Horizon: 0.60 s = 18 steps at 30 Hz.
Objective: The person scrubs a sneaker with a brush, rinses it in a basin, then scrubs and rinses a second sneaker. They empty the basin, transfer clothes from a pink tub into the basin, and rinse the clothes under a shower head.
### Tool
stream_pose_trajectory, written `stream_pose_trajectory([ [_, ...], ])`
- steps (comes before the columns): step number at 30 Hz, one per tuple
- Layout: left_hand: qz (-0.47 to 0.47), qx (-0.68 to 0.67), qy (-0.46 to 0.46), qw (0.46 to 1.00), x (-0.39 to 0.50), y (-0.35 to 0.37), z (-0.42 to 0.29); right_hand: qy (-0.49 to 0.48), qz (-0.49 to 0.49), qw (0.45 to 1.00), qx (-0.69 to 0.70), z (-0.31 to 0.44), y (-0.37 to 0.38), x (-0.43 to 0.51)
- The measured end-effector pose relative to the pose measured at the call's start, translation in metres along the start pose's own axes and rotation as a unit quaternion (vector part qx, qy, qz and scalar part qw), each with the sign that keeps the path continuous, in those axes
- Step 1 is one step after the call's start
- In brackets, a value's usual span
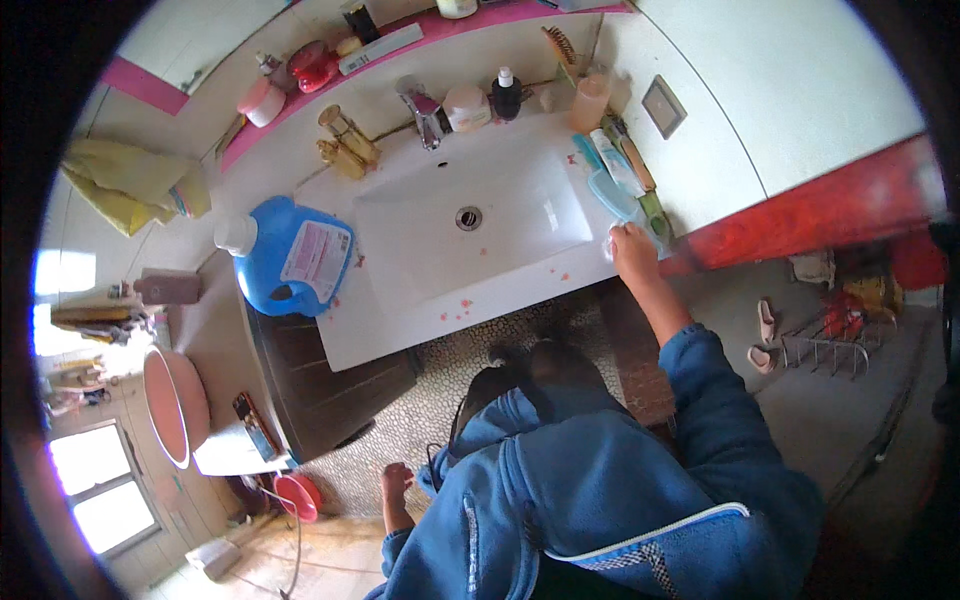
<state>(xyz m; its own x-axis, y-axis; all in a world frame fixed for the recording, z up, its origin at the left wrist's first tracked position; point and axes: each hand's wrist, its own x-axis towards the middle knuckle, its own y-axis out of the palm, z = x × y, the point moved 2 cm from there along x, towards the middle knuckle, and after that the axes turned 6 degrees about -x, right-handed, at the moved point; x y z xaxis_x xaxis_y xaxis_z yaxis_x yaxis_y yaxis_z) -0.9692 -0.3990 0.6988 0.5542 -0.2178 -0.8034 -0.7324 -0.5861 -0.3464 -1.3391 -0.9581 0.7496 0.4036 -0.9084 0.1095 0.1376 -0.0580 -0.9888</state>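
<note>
My right hand (634, 253) is closed on a crumpled white wipe or cloth (610, 241), partly hidden by the fingers. It presses down at the right front corner of a white washbasin (405, 296) with red floral marks. Just beyond that hand lie a light-blue comb or brush (613, 195), a toothpaste-like tube (616, 163) and a green-and-brown item (637, 161). My left hand (395, 480) hangs low beside my body, away from the basin, fingers loosely curled and nothing visible in it. Inside the basin only the metal drain (469, 218) shows.
A large blue detergent jug (296, 251) lies at the basin's left end. Gold bottles (349, 142), a chrome faucet (421, 112), a cream jar (466, 109) and a black pump bottle (507, 96) line the back. A phone (255, 426) and pink basin (176, 405) are at left.
</note>
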Motion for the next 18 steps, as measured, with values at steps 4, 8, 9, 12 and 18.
stream_pose_trajectory([
  [4,0.016,0.092,-0.125,0.988,-0.041,0.026,0.05,-0.046,0.007,0.998,0.036,-0.005,0.002,0.006],
  [8,-0.044,-0.05,-0.164,0.984,-0.064,0.052,0.074,-0.1,-0.009,0.993,0.059,-0.003,-0.007,0.009],
  [9,-0.057,-0.086,-0.154,0.983,-0.068,0.058,0.074,-0.099,0.024,0.989,0.11,-0.002,-0.008,0.01],
  [12,-0.08,-0.173,-0.114,0.975,-0.071,0.072,0.056,-0.069,0.057,0.957,0.274,0.012,-0.013,0.019],
  [18,-0.108,-0.151,0.114,0.976,-0.063,0.057,-0.062,0.053,0.2,0.84,0.502,0.062,-0.003,0.065],
])
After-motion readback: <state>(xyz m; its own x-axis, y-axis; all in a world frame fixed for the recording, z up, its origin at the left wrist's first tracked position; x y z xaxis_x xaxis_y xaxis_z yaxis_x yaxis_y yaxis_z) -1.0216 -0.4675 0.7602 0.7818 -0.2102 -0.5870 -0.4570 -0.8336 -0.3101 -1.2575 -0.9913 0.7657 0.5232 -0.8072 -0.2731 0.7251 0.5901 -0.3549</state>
